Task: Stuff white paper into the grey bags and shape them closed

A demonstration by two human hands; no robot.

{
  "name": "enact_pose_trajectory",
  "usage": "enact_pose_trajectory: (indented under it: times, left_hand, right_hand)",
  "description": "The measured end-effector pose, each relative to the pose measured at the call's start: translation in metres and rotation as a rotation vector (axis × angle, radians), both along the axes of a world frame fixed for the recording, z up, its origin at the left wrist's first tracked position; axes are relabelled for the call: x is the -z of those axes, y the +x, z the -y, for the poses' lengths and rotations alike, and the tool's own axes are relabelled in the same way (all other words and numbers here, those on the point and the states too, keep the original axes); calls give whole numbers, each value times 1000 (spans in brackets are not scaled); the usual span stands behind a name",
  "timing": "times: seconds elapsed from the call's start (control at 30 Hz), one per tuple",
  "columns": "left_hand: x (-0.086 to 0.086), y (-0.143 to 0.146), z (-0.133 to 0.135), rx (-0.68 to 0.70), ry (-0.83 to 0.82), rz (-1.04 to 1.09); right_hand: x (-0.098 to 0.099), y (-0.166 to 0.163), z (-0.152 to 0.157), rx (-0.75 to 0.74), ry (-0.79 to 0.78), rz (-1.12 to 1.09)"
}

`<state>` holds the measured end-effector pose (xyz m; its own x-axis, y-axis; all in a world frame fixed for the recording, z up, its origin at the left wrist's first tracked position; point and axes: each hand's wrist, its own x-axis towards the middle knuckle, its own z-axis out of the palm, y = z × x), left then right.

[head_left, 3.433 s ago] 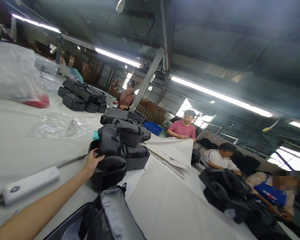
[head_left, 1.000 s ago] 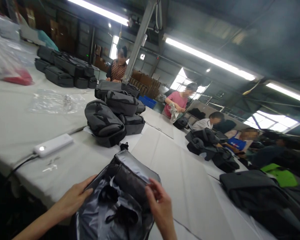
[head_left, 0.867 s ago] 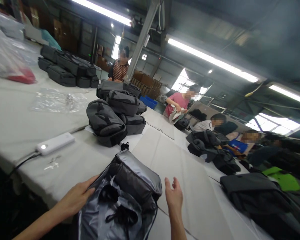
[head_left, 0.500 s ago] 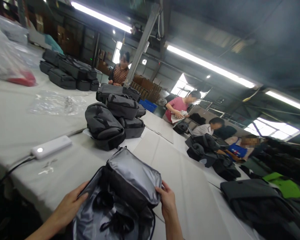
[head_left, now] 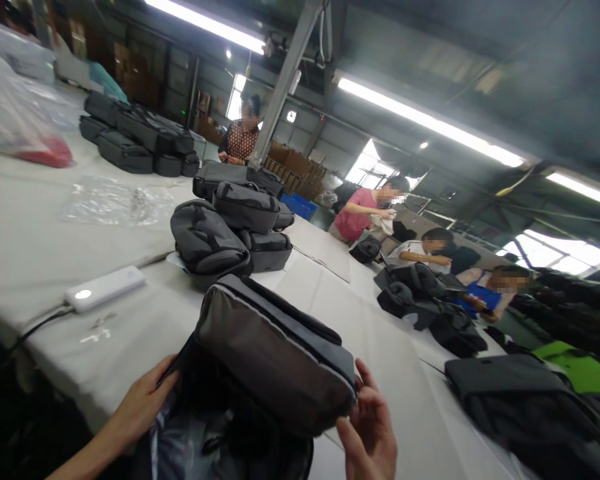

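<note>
An open dark grey bag (head_left: 265,353) with a silvery lining lies at the near edge of the white table (head_left: 40,240). Its front flap is folded up and toward me. My left hand (head_left: 143,403) grips the bag's left rim. My right hand (head_left: 370,427) holds the flap's lower right corner with thumb and fingers. A stack of several closed grey bags (head_left: 230,227) stands just beyond it.
A white power bank (head_left: 105,288) with a cable lies to the left, clear plastic bags (head_left: 113,200) farther back. More bags (head_left: 140,140) are piled at the far left. Several people work along the table's right side, with dark bags (head_left: 430,303) before them.
My left hand left the stacked bags and came to the open bag. The bag's flap, first showing its silvery inside, has been swung up and toward me. My right hand shifted to its lower corner.
</note>
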<state>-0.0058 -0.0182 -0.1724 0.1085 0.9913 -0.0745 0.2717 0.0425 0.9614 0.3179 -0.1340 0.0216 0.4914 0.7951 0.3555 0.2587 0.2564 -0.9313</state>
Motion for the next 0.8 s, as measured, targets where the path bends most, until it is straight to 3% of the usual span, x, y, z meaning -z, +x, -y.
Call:
enact_pose_trajectory:
  times: [0.1, 0.2, 0.33, 0.47, 0.53, 0.67, 0.73, 0.8]
  left_hand:
    - [-9, 3, 1, 30, -14, -23]
    - [-17, 5, 2, 43, -50, -43]
    - [-23, 5, 1, 41, -17, -33]
    - [-26, 3, -1, 15, -12, -25]
    - [-31, 2, -1, 27, -15, -4]
    - [-45, 4, -3, 173, 0, 92]
    - [-50, 6, -4, 243, -6, 139]
    - [-51, 9, -6, 255, -21, 154]
  right_hand:
    - [-25, -1, 0, -76, -56, -7]
    - [-41, -2, -8, -22, -247, 343]
    - [-32, -2, -12, 34, -384, 792]
    - [-23, 0, -6, -99, -432, 797]
    - [-31, -2, -4, -139, -322, 844]
    - [-50, -15, -6, -38, 122, 1218]
    - [-40, -24, -3, -30, 266, 1420]
    - [-12, -29, 4, -52, 351, 1595]
